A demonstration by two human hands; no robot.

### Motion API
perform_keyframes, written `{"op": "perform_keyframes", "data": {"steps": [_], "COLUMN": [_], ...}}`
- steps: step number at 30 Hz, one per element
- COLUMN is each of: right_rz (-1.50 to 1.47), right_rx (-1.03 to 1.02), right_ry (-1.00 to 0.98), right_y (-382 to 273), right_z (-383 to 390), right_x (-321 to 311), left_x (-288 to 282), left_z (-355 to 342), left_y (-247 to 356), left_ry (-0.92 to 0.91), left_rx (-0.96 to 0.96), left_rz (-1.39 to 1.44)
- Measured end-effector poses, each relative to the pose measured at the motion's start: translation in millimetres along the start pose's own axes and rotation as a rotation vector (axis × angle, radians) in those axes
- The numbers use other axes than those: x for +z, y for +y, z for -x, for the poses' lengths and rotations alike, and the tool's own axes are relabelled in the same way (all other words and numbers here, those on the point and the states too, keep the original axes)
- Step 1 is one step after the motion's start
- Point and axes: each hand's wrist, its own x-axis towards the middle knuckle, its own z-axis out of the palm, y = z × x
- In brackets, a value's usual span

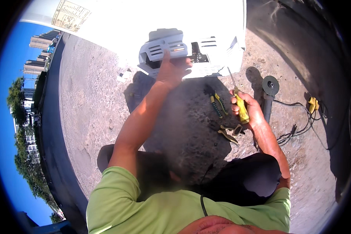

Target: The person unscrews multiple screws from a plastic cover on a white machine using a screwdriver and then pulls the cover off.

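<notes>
A large white metal cabinet (206,23) lies ahead of me, with slotted openings along its near end. My left hand (171,73) is at that end, its thumb on a loose-looking white slotted vent cover (156,48) and its other fingers bent beside it. A dark gap shows beside and under the cover. In my right hand (250,107) is a screwdriver (241,108) with a translucent yellow handle, fingers wrapped round it. Its thin shaft points up and away, the tip close to the cabinet's near edge but seemingly apart from it.
Between my hands and knees lie pliers with green-and-yellow handles (216,106) and a tan-handled hand tool (227,135). An angle grinder (270,87) stands right of my right hand, its cord running to a yellow connector (312,104). Rough concrete (89,89) surrounds everything.
</notes>
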Motion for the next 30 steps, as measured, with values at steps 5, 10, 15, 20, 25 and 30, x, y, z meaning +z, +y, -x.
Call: {"op": "perform_keyframes", "data": {"steps": [5, 10, 15, 20, 25, 30], "right_rz": [0.382, 0.697, 1.013, 1.210, 1.240, 1.105], "right_rx": [0.084, 0.184, 0.253, 0.317, 0.403, 0.502], "right_ry": [0.113, 0.113, 0.070, 0.061, 0.027, 0.172], "right_y": [-8, -20, 5, 29, 71, 114], "right_z": [5, -14, -52, -91, -124, -147], "right_x": [30, 63, 116, 125, 136, 116], "left_x": [4, -34, -137, -252, -366, -388], "left_z": [30, 84, 141, 152, 173, 157], "left_y": [16, 76, 115, 79, 42, 34], "left_ry": [0.157, -0.138, 0.194, 0.553, 0.773, 0.797], "left_rx": [-0.233, -0.338, -0.280, -0.142, -0.209, 0.019], "left_rz": [-0.580, -1.319, -1.435, -1.520, -1.355, -1.484]}}
